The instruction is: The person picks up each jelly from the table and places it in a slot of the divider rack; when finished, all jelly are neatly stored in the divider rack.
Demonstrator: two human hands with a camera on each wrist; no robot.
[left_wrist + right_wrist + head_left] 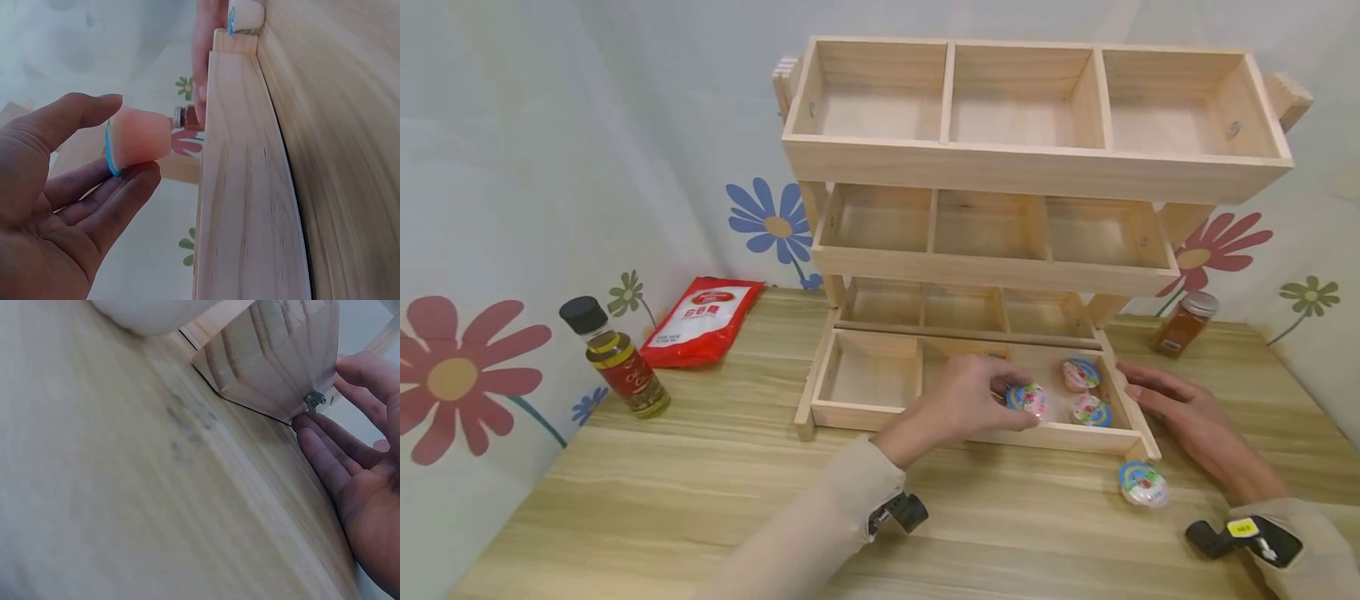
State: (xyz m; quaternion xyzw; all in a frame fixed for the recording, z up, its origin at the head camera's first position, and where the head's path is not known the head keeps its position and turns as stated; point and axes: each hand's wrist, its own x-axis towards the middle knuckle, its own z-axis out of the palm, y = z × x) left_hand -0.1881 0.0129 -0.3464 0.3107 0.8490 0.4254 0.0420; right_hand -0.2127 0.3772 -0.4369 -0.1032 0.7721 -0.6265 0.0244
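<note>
My left hand [964,398] pinches a small jelly cup [1027,402] over the bottom tray of a wooden rack [1037,171]. In the left wrist view this cup [142,139] is pink, tilted on its side between thumb and fingers, its blue-edged lid towards the palm. Two similar jelly cups [1081,374] lie in the tray's right compartment. Outside the tray's front right corner, another jelly cup [1143,484] sits on the table. My right hand [1191,421] rests at the rack's right side, fingertips [306,422] against the wood near a small metal fitting.
At left stand an oil bottle [625,371] with a black cap and a red and white packet [703,321]. A spice jar [1184,325] stands behind my right hand. The rack's upper tiers [1030,167] overhang the bottom tray. My left hand partly hides the tray's middle compartment.
</note>
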